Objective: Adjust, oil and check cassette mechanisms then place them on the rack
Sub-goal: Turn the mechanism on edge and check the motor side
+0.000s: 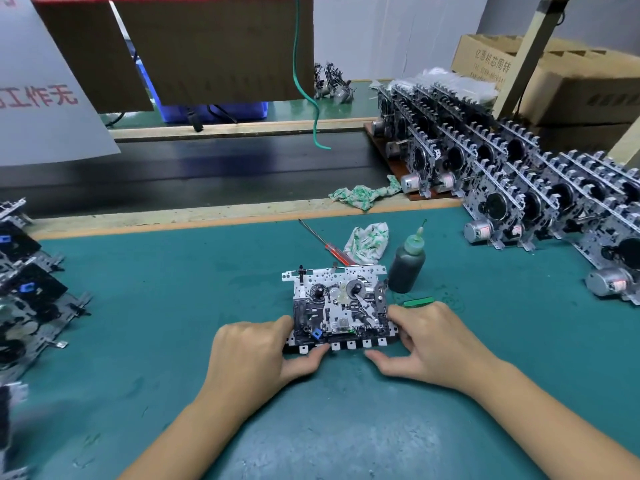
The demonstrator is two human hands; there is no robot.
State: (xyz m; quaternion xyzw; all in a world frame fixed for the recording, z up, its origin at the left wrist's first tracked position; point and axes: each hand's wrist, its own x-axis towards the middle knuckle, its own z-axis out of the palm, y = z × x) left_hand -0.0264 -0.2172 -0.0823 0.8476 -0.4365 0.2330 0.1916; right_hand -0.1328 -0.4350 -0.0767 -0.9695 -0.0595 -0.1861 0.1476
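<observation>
Two rags [367, 239], perhaps one bottle [407, 263]

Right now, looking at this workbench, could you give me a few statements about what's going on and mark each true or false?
1. Both hands, left hand and right hand, hold the cassette mechanism on the green mat. True.
2. The oil bottle lies tipped over. False: it stands upright, right of the mechanism.
3. The red-handled screwdriver lies beyond the mechanism. True.
4. The right hand grips the screwdriver. False: nobody holds it.
5. Rows of mechanisms stand at the right. True.
</observation>
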